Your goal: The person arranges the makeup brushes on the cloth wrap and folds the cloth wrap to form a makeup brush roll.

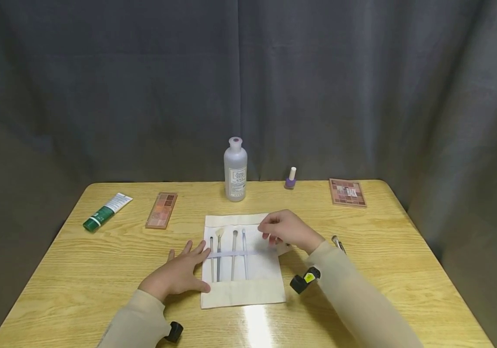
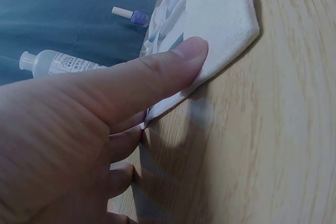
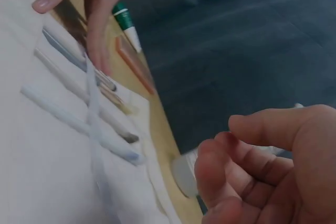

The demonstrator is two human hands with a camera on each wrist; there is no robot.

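Four in, at least one out

White cloth brush roll (image 1: 243, 294) central on the bench (image 1: 100, 290), with four slim grey-and-white brushes (image 1: 233, 261) strapped in; dark slim loose brush (image 1: 335, 239) left out nearer the right edge. Left hand (image 1: 181, 273) spread at the roll's left edge; right hand (image 1: 289, 230) loosely bent, seemingly unladen, obscuring its back-right corner. By back edge: frosted plastic bottle (image 1: 236, 164).

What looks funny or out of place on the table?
At least one makeup brush looks left out: it lies on the bare table, partly hidden by the right sleeve, while four brushes lie under the strap of the cloth brush roll. I see no spills.
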